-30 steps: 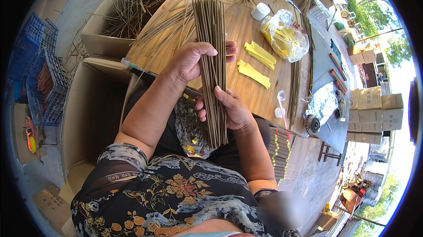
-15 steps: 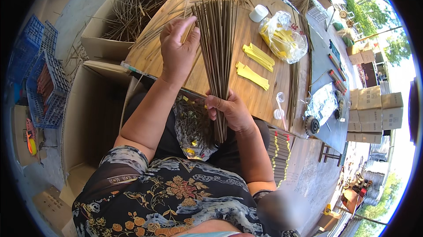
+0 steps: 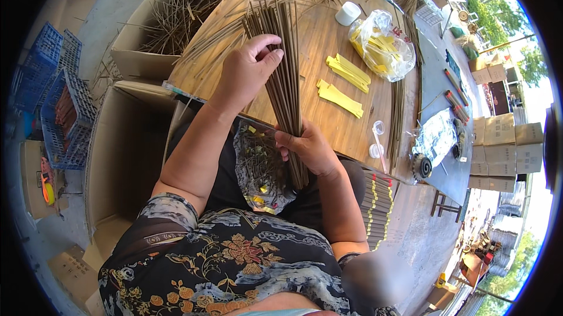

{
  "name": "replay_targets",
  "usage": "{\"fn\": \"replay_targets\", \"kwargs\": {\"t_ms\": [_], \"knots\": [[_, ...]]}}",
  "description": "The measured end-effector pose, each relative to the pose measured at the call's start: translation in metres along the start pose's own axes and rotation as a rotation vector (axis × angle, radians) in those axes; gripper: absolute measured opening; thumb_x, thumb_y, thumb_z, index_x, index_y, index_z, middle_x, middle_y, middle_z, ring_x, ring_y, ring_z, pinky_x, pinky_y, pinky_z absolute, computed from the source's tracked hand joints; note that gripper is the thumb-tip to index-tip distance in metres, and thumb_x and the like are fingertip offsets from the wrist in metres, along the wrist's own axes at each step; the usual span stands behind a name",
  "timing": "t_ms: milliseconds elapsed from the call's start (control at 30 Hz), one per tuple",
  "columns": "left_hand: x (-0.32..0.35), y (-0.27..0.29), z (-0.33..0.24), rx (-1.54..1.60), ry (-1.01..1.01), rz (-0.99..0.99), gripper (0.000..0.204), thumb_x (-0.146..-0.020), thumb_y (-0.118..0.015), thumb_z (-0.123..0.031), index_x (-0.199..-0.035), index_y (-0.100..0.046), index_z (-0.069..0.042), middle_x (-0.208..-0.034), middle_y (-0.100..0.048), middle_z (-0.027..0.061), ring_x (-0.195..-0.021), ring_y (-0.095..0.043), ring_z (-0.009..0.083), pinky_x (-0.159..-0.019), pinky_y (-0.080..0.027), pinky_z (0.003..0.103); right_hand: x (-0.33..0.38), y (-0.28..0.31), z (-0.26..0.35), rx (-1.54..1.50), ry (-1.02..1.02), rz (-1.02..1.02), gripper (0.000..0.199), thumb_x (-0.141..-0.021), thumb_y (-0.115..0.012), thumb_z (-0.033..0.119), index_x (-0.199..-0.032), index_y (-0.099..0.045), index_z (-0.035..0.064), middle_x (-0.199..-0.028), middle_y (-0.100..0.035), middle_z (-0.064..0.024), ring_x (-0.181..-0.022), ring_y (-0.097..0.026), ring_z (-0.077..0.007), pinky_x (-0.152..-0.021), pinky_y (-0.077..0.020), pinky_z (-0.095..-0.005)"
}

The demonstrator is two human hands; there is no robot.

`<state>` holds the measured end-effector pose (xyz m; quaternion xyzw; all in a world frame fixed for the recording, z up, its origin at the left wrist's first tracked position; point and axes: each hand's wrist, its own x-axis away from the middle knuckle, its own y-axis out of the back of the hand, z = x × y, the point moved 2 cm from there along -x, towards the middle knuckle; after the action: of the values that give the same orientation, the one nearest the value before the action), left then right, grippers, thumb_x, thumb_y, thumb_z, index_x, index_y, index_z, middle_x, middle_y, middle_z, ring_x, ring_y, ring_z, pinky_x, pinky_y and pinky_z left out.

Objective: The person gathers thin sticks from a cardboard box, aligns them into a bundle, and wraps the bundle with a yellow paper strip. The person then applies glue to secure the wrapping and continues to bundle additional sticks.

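Over the table (image 3: 316, 58), sticks (image 3: 284, 81) lean further left.

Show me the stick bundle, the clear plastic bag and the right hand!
Stick bundle (image 3: 285, 93), head view: its middle.
Clear plastic bag (image 3: 403, 53), head view: its right side.
Right hand (image 3: 311, 148), head view: near the thumb's base.

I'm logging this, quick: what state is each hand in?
Left hand: curled at the stick bundle's upper part; grip cannot be told.
Right hand: closed, holding the bundle's lower part.
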<state>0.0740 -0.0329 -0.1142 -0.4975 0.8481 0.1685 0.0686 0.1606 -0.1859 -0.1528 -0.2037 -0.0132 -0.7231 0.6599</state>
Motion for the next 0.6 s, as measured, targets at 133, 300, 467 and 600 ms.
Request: {"fn": "replay_targets", "kwargs": {"t_ms": [133,300,467,600], "knots": [[-0.01,0.005,-0.003,0.127,-0.012,0.09,0.007,-0.084,-0.057,-0.008,-0.08,-0.052,-0.004,-0.069,-0.05,-0.0045,-0.064,-0.045,0.0024,-0.057,-0.038,0.017,0.003,0.007,0.0,-0.042,-0.049,0.045,0.017,-0.081,-0.06,0.006,-0.093,-0.049,0.003,-0.07,-0.051,-0.002,-0.058,-0.051,-0.0097,-0.052,-0.044,-0.0225],[-0.038,0.03,-0.028,0.091,0.015,0.154,0.004,-0.082,-0.058,-0.01,-0.084,-0.056,-0.007,-0.073,-0.054,-0.0027,-0.063,-0.049,0.0045,-0.056,-0.038,0.017,0.006,0.027,-0.002,-0.104,-0.062,0.124,0.023,-0.078,-0.063,0.006,-0.097,-0.052,0.0005,-0.07,-0.056,-0.004,-0.058,-0.054,-0.0108,-0.056,-0.0459,-0.0224],[-0.083,0.114,-0.052,0.232,-0.214,-0.101,0.013,-0.079,-0.06,-0.005,-0.091,-0.058,-0.001,-0.076,-0.058,0.0025,-0.068,-0.053,0.0079,-0.062,-0.04,0.018,0.01,0.038,0.002,-0.212,-0.023,0.156,0.022,-0.077,-0.064,0.006,-0.095,-0.053,-0.0004,-0.069,-0.057,-0.0049,-0.056,-0.055,-0.0119,-0.053,-0.0462,-0.0235],[-0.102,0.19,-0.051,0.268,-0.343,-0.589,0.016,-0.081,-0.059,-0.004,-0.096,-0.057,0.002,-0.078,-0.06,0.0066,-0.07,-0.056,0.013,-0.062,-0.044,0.022,0.007,0.042,0.004,-0.341,0.033,0.147,0.025,-0.076,-0.065,0.007,-0.096,-0.053,-0.0009,-0.068,-0.055,-0.0054,-0.053,-0.053,-0.013,-0.048,-0.0454,-0.0252]]}}
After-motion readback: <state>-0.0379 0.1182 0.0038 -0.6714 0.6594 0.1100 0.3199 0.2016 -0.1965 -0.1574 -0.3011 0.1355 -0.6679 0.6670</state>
